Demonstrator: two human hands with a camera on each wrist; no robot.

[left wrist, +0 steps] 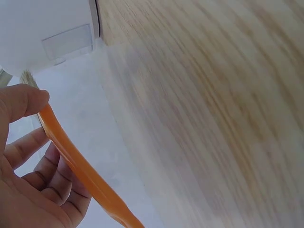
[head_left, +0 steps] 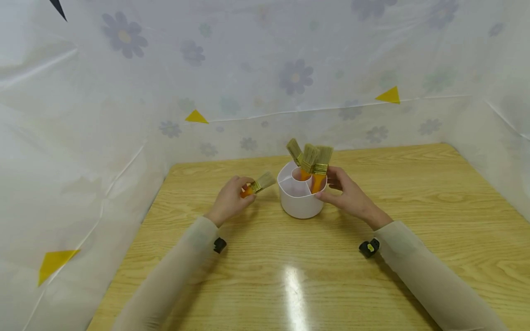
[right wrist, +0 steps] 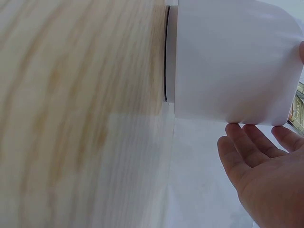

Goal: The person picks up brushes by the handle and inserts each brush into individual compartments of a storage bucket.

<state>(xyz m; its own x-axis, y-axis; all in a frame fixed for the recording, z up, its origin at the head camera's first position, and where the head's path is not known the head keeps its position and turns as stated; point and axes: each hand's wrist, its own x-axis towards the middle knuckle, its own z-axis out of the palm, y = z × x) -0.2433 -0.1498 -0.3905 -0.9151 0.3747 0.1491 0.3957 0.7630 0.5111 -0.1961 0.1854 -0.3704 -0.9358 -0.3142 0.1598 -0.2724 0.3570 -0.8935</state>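
Note:
Between the thumb and fingers of my left hand (head_left: 233, 198) is a paintbrush (head_left: 263, 182), its bristles pointing toward the holder. Its orange handle (left wrist: 78, 164) runs down past the palm in the left wrist view. A round white divided holder (head_left: 301, 207) stands on the table just right of that brush. Three paintbrushes (head_left: 319, 172) stand in it, bristles up, leaning in its back and right compartments. My right hand (head_left: 349, 195) holds the holder's right side, thumb near the front rim. The right wrist view shows its fingertips (right wrist: 235, 130) touching the holder's wall (right wrist: 232, 61).
The wooden table (head_left: 256, 276) extends around the holder, its back edge close behind. White sheeting (head_left: 248, 82) with printed flowers rises at the back and both sides. Yellow tape pieces (head_left: 389, 95) are on the sheeting.

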